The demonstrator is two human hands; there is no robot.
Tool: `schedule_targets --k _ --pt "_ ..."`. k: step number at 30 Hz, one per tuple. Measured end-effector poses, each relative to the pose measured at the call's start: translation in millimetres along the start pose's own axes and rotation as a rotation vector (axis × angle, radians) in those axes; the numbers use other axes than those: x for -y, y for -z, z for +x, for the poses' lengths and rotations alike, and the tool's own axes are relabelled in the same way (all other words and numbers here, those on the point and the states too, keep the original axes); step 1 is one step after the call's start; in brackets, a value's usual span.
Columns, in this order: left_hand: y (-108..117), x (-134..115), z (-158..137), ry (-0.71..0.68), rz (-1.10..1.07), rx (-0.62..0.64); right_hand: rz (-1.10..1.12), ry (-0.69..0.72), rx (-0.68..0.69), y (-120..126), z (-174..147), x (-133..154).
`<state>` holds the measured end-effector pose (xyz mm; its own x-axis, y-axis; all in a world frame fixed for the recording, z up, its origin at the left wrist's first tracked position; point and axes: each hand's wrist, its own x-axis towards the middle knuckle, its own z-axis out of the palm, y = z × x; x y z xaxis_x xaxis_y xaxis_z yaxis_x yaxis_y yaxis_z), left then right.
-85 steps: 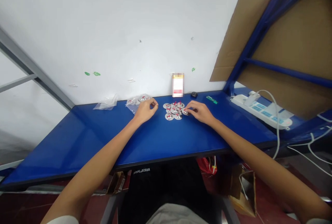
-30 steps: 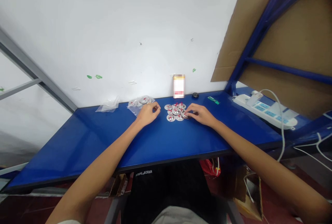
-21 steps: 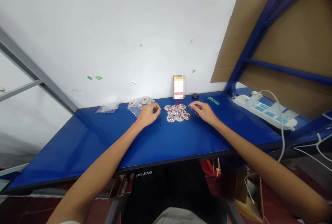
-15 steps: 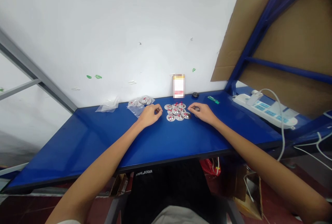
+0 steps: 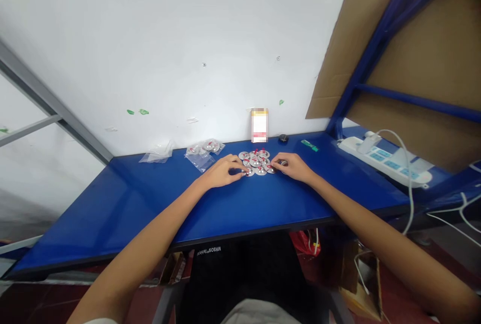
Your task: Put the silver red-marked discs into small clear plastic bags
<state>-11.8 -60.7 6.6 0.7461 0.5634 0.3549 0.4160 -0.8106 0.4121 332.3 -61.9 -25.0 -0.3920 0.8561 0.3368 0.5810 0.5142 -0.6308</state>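
A cluster of silver finger cymbals (image 5: pixel 256 162), domed discs with red loops, lies overlapping on the blue table (image 5: pixel 150 199). My left hand (image 5: pixel 225 171) reaches in from the left, its thumb and fingers closed at the red loop of the front-left cymbal (image 5: pixel 250 172). From the right, the fingertips of my right hand (image 5: pixel 291 166) pinch at the front-right cymbal (image 5: pixel 270 169). Both of these cymbals still lie against the cluster. A small round object (image 5: pixel 283 163) is partly hidden behind my right hand.
Clear bags (image 5: pixel 201 160) with more cymbals lie behind my left hand, and other plastic bags (image 5: pixel 158 152) farther left. A blurred card (image 5: pixel 259 126) leans on the wall. A black round item (image 5: pixel 283 138), a green item (image 5: pixel 310 145) and a power strip (image 5: pixel 387 161) are right.
My left hand has moved right, from beside the cluster to the front-left cymbal. My right hand has shifted slightly down and left onto the front-right cymbal.
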Motion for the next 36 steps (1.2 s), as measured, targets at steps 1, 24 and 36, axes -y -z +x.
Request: schedule_targets --k 1,24,36 --pt "-0.8 -0.6 -0.1 -0.008 -0.004 0.013 0.002 0.005 0.002 0.1 -0.1 -0.1" --pt "4.4 -6.2 -0.2 0.08 -0.034 0.012 -0.037 0.012 -0.072 -0.6 -0.2 1.7" --pt "3.5 -1.9 1.7 0.104 0.055 -0.077 -0.114 0.046 -0.066 -3.1 0.7 1.1"
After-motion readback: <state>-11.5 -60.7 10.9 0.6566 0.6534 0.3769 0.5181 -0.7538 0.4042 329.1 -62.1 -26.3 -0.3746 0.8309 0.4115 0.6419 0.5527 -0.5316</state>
